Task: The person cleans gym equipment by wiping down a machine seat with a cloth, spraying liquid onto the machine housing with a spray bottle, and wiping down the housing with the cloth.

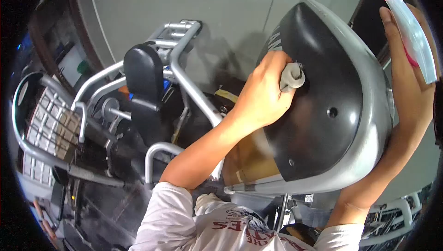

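Observation:
My left hand (pixel 263 91) is closed around a bunched grey cloth (pixel 292 77), its rolled end poking out by the thumb. It is against or just over the glossy black panel (pixel 318 66) of a grey-rimmed gym machine housing (pixel 376 108); contact cannot be made out. Round holes show in the panel below the cloth. On the far right, my right hand (pixel 394 36) grips a spray bottle (pixel 408 24) with a translucent whitish head and pink nozzle. Some of its fingers and the lower bottle are hidden behind that head.
To the left stands gym equipment with silver tubular frames (pixel 184 78) and a black padded backrest (pixel 144 75). A curved bar (pixel 55 161) and a white grid panel (pixel 50 126) are at far left. A grey wall (pixel 221 11) rises behind.

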The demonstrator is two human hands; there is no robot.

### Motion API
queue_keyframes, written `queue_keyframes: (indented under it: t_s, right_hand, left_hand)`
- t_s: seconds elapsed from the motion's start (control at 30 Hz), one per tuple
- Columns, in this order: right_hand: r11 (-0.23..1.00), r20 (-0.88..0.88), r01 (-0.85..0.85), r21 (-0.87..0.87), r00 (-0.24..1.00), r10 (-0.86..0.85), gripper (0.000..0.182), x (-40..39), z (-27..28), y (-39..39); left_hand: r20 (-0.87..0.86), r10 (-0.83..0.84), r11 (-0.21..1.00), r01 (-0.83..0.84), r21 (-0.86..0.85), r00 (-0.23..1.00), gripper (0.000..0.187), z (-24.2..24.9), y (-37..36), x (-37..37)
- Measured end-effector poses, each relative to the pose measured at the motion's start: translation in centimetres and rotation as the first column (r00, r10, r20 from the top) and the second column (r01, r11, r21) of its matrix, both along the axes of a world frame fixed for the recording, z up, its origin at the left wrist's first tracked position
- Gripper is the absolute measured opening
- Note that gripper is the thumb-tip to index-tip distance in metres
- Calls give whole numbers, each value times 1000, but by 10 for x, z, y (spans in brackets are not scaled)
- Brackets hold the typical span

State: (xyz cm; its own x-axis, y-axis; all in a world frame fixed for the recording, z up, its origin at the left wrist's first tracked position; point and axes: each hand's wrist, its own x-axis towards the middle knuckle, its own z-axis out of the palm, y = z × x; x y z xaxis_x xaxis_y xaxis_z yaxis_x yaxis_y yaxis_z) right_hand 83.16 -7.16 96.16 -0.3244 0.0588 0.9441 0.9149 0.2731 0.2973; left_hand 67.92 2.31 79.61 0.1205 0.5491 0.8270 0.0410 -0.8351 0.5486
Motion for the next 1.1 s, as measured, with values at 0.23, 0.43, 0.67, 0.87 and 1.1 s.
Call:
queue_keyframes:
  t_s: [0.23, 0.43, 0.67, 0.87, 1.1]
  right_hand:
    - [990, 42, -144, 0, 989, 144, 13, -7, 4, -15]
    - [979, 18, -201, 17, 979, 201, 10, -17, 10, -30]
    - [945, -31, -319, 70, 946, 322, 11, -2, 12, -29]
    - [957, 106, -274, 97, 959, 263, 13, 12, -4, -23]
    - [872, -25, -143, -468, 989, 149, 23, 10, 34, -120]
  left_hand:
    - [118, 53, 998, -50, -31, 992, 21, -33, -67, 3]
    - [128, 72, 997, -71, -8, 989, 20, -58, -126, 9]
    - [122, -78, 979, 100, -180, 989, 16, -139, -166, -4]
    - [329, 77, 950, 30, -310, 941, 15, -200, -161, 33]
    - [352, 368, 875, -193, -443, 861, 22, -173, -53, 35]
